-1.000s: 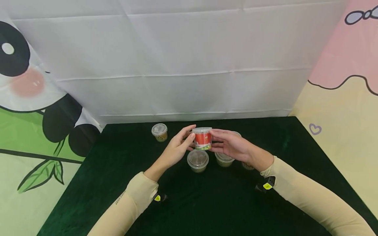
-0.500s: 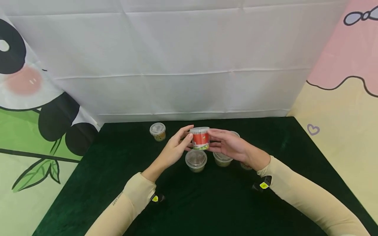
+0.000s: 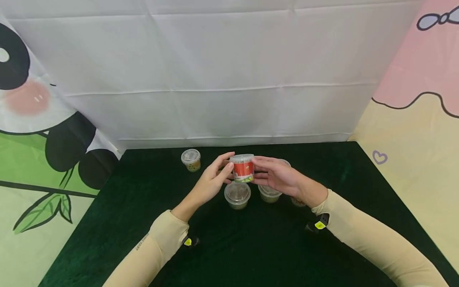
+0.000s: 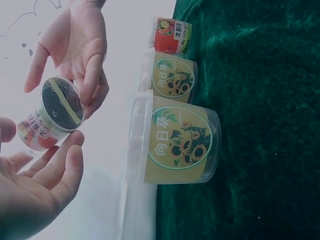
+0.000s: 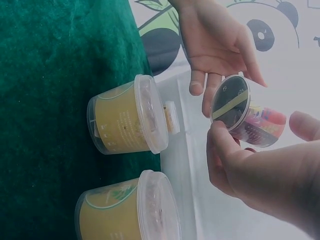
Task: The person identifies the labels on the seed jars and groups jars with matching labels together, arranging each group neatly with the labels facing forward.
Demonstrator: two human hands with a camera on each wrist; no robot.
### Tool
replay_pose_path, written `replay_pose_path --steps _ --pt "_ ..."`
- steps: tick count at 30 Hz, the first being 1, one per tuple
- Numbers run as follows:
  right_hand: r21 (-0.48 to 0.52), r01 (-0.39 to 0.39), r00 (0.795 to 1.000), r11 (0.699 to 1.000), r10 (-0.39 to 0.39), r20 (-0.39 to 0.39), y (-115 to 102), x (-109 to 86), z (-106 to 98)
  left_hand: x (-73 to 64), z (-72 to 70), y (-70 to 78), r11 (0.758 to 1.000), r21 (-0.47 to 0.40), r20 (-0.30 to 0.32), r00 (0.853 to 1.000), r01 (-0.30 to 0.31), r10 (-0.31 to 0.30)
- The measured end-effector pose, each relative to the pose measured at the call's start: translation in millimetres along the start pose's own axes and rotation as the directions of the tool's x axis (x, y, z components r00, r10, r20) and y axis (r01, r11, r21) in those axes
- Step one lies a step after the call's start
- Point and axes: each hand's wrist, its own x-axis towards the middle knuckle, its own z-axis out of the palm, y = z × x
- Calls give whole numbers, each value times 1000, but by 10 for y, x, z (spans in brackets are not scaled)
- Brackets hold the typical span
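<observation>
A small clear plastic cup (image 3: 243, 168) with a lid and a red label is held up above the table between both hands. My left hand (image 3: 211, 181) grips its left side, thumb in front and fingers behind. From the right, my right hand (image 3: 283, 175) holds the opposite side with its fingertips. Both wrist views show the cup's dark underside (image 4: 62, 102) crossed by a yellowish strip. Just below it in the head view stands a lidded cup (image 3: 237, 195); another lidded cup (image 3: 269, 194) is partly covered by my right hand.
Another small cup (image 3: 191, 160) stands at the back left of the green cloth (image 3: 229, 247). One cup (image 3: 285, 162) shows behind my right hand, another (image 3: 298, 202) beside the right wrist. Sunflower pictures mark the larger cup (image 4: 180, 142). A white curtain (image 3: 229, 111) hangs behind.
The head view has shifted slightly, so everything appears a little further left. Both hands and the red-labelled cup keep the same pose.
</observation>
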Motion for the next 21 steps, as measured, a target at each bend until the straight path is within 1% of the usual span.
replay_pose_path --steps 8,16,21 --pt "15 0 1000 1000 0 11 -9 14 4 1 -3 20 1000 5 -4 1000 -8 8" --pt "2 -2 1000 1000 2 3 -6 26 22 12 -3 -10 1000 5 -1 1000 -4 4" --pt "9 -6 1000 1000 5 21 11 34 16 15 3 -21 1000 12 5 1000 2 -3"
